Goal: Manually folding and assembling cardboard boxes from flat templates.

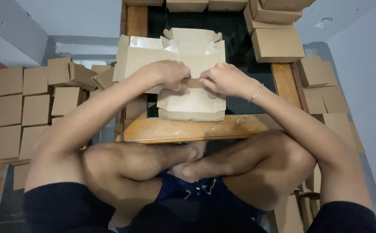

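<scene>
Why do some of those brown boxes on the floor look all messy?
Most folded boxes on the left lie in neat rows, but a few near the table, the tilted boxes, lean crookedly on each other. The box under the left hand and right hand is just half-folded, not damaged.

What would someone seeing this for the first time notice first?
Both hands, the left hand and right hand, press on a half-folded brown cardboard box at the middle of a low wooden-framed table with a dark glass top. Finished brown cardboard boxes lie in rows on the floor at left, and more are stacked at upper right.
</scene>
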